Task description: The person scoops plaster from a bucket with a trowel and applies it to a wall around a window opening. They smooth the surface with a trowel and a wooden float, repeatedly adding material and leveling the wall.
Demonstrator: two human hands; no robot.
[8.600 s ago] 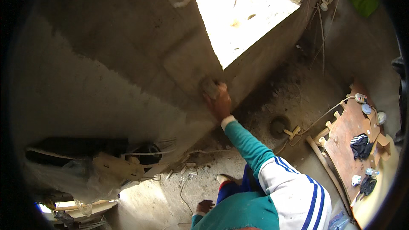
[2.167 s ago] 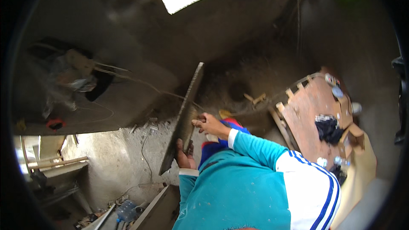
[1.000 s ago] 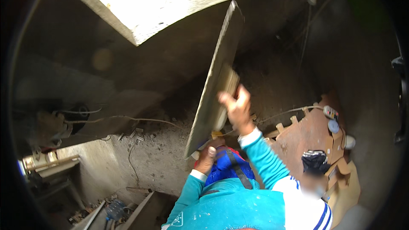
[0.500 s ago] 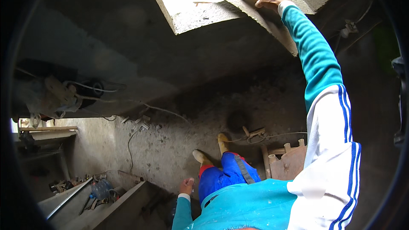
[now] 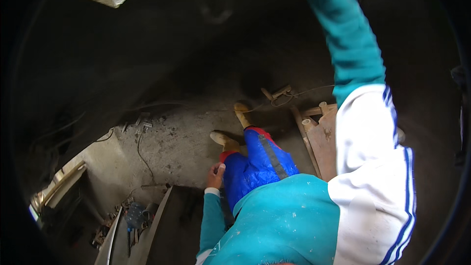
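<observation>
At the lower middle of the view, the blue trousers (image 5: 240, 176) cover the person's legs, a dark grey band running down one thigh; just beside them hangs the left hand (image 5: 215, 175), fingers loosely bent, though whether they meet the thumb I cannot tell; the right hand lies beyond the upper edge, its grip impossible to tell, and only the raised teal sleeve (image 5: 355, 44) leads there; on the teal shirt (image 5: 289, 211), low at the left, a pale mark (image 5: 213, 253) is too faint to read; blue stripes (image 5: 407, 206) edge the white shoulder; tan boots (image 5: 241, 114) stand on the grey floor (image 5: 181, 152); near them lies a wooden piece (image 5: 281, 92); a brown board (image 5: 325, 140) is to the right; at lower left a blue bottle (image 5: 133, 215) sits among clutter.
</observation>
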